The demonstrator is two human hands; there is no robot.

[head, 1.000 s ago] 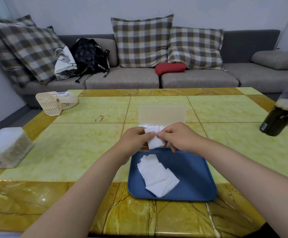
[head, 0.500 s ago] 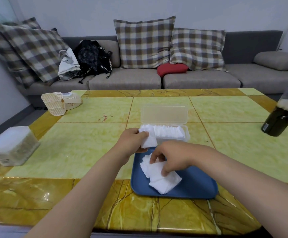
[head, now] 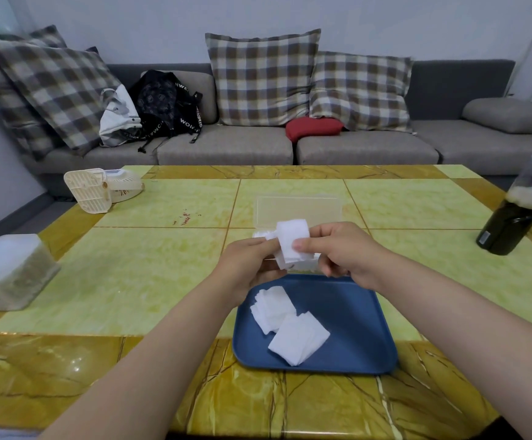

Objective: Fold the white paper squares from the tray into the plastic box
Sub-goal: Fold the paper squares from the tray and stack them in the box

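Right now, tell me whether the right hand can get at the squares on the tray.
Probably not yet: the right hand and left hand both pinch a paper by the box. Nothing covers the squares on the tray just below; once it lets go, the way looks free.

Plastic box (head: 299, 208) behind tray (head: 353, 315); paper squares (head: 285, 322) on tray

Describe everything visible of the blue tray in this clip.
The blue rectangular tray looks like smooth plastic, with rounded corners and a low raised rim. It lies flat on the yellow-green marbled table, near the person's edge, before the clear plastic box. A loose pile of white paper squares lies in its left half; the right half is bare. The left hand and right hand pinch a held paper square above its far rim, hiding part of it; neither plainly touches the tray.
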